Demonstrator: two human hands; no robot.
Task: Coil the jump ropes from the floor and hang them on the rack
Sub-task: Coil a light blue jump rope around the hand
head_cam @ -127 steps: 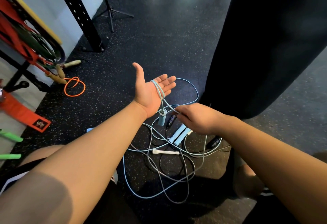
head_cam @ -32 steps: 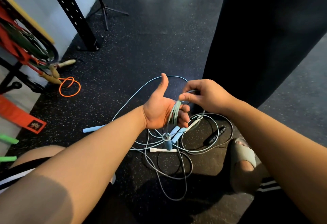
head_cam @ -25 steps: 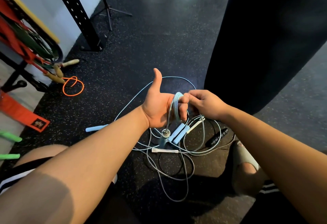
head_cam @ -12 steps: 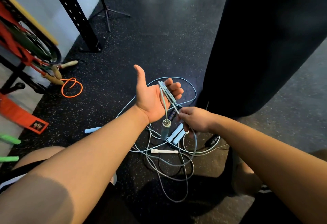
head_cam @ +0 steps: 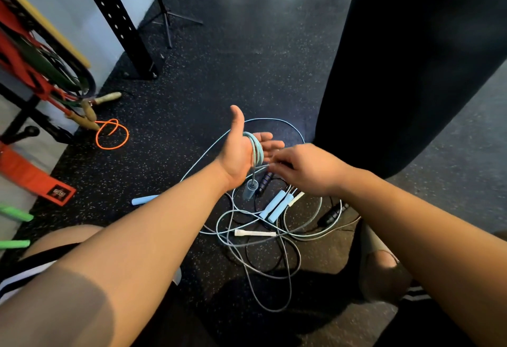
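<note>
We look down on a black rubber floor (head_cam: 247,72) flecked with pale specks, glossy with reflected light at the far end. A white wall (head_cam: 68,3) closes the left side, and a black perforated upright (head_cam: 115,17) stands bolted to the floor beside it, with a thin tripod stand (head_cam: 164,17) just behind. A big black punching bag (head_cam: 411,58) fills the right.

At the far left the rack (head_cam: 33,66) carries red and green bands. Below it an orange rope (head_cam: 112,135) with wooden handles (head_cam: 90,116) lies looped on the floor, near an orange strap (head_cam: 35,179) and 2 green handles (head_cam: 16,213).

Our left hand (head_cam: 241,152) is palm up with the thumb raised and the fingers straight. The light-blue jump rope (head_cam: 256,149) is wound in several turns around the palm, and its handle (head_cam: 250,189) dangles below the wrist. Our right hand (head_cam: 304,168) sits just beside the left. Its fingertips are blurred, but they are drawn together on the strand that leads off the coil.

The rest of that rope trails down to the floor, where its other blue handle (head_cam: 144,200) lies to the left. Under our hands a tangle of cords (head_cam: 260,237) spreads out, with 2 pale-blue handles (head_cam: 275,205) side by side, a white handle (head_cam: 255,233) and a black handle (head_cam: 332,215).
</note>
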